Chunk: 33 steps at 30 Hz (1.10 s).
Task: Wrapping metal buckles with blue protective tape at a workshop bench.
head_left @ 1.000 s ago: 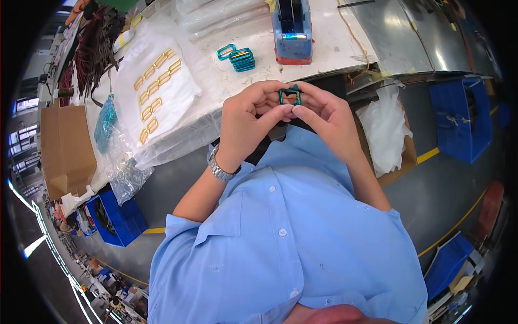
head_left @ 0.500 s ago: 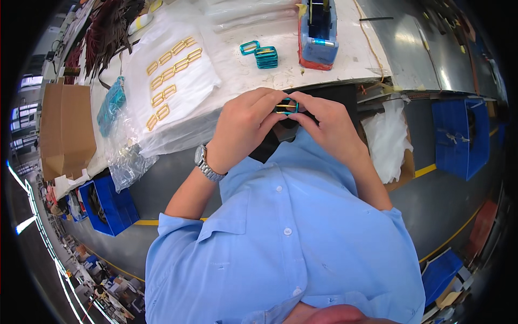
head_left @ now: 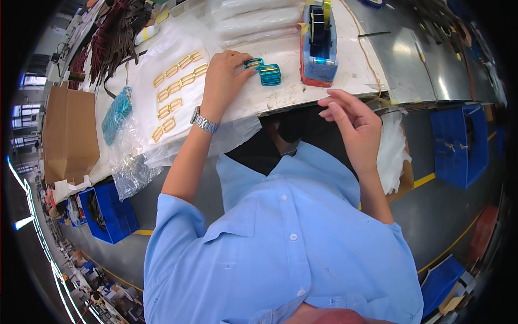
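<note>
My left hand [head_left: 229, 78] reaches over the white table, thumb and fingers closed round the left side of a teal-wrapped slide buckle [head_left: 253, 63]. That buckle lies against a small stack of similar teal-wrapped buckles [head_left: 270, 75]. Its left end is hidden by my fingers, and whether another lies under it I cannot tell. Off the table's front edge, my right hand [head_left: 352, 116] hangs with nothing in it, fingers loosely bent and apart. Rows of bare gold slide buckles [head_left: 182, 80] lie on a white plastic sheet [head_left: 197, 40] to the left.
Behind the stack stands a blue tape dispenser [head_left: 319, 67]. Clear plastic rolls [head_left: 259, 24] lie at the back. Left are a teal packet [head_left: 116, 116], a crumpled clear bag [head_left: 132, 173] and a cardboard box [head_left: 70, 135]. A blue bin [head_left: 458, 143] sits to the right.
My hands have parted from the teal-wrapped buckle they held together. My left hand has gone forward to the buckles by the stack; my right has drawn right and opened.
</note>
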### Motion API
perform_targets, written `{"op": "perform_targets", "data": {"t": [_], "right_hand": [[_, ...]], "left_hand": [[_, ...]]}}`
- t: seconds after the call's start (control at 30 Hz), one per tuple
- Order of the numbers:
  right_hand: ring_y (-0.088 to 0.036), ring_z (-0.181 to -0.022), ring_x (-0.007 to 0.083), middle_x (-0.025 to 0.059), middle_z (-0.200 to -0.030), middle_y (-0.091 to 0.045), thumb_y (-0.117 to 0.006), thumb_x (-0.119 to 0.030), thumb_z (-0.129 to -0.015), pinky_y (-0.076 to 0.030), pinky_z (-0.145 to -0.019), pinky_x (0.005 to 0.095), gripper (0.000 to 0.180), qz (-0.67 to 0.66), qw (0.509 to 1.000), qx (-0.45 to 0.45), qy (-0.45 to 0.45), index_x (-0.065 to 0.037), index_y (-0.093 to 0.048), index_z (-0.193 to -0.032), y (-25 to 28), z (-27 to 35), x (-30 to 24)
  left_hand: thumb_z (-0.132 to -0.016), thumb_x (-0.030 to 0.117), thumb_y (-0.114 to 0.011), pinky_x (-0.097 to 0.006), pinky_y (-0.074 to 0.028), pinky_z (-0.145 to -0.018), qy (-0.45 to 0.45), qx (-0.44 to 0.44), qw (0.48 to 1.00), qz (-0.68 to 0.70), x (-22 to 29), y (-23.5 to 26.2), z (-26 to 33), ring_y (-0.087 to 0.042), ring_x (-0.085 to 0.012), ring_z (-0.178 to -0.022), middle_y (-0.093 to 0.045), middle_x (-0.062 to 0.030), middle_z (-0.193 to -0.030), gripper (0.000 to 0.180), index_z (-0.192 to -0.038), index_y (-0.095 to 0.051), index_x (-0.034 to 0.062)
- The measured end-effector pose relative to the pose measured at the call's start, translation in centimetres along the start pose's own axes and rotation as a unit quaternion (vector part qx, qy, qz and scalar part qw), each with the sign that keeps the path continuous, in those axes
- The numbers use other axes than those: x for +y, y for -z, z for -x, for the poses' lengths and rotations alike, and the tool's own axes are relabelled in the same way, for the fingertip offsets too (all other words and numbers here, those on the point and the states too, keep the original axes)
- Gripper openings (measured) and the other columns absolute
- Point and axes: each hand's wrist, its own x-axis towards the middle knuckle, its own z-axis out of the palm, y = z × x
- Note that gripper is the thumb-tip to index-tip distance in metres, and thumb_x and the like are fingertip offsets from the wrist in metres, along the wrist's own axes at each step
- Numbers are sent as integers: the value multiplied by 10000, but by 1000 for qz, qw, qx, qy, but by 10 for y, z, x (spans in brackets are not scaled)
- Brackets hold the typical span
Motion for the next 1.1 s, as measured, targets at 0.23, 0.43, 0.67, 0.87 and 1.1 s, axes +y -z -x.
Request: {"op": "perform_targets", "data": {"t": [0.23, 0.43, 0.67, 0.87, 1.1], "right_hand": [[-680, -823, 105, 98, -1035, -810, -678, -274, -1079, -524, -718, 265, 319, 176, 964, 90, 175, 6, -817, -1144, 30, -76, 14], [-634, -664, 124, 87, -725, -732, -810, -423, -948, -503, -656, 284, 489, 234, 972, -5, -16, 65, -813, -984, 10, -110, -4], [-672, -829, 98, 56, -910, -789, -868, -296, -903, -510, -806, 256, 340, 118, 992, -37, -28, 13, -834, -1040, 10, -123, 16], [-554, -706, 16, -22, -825, -727, -844, -235, -928, -391, -617, 203, 224, 95, 995, -27, -34, -15, -821, -955, 6, -117, 2], [-521, -667, 10, -7, -867, -756, -781, -185, -996, -393, -585, 196, 152, -42, 992, -51, -107, -35, -787, -974, 1, -4, -11]], "left_hand": [[-878, 141, -828, -443, -523, -977, -5, 28, 1000, -11, 14, 10, 4, -651, -347, -1103, -735, -143, -1164, 392, -1257, -749, 78], [-909, 89, -786, -454, -542, -978, -53, 104, 993, 3, 61, 32, 24, -668, -360, -1159, -735, -154, -1210, 308, -1213, -746, 58], [-906, 39, -770, -436, -552, -973, -148, 101, 979, 95, 105, 9, 10, -682, -349, -1129, -737, -145, -1173, 283, -1188, -750, 52], [-884, 56, -771, -461, -535, -1011, -161, 123, 970, 132, 113, -14, -11, -643, -372, -1183, -713, -161, -1227, 373, -1252, -706, 44], [-761, 37, -846, -502, -431, -1187, -202, 84, 975, 39, 129, -8, -16, -459, -420, -1474, -558, -138, -1532, 792, -1502, -611, 185]]}}
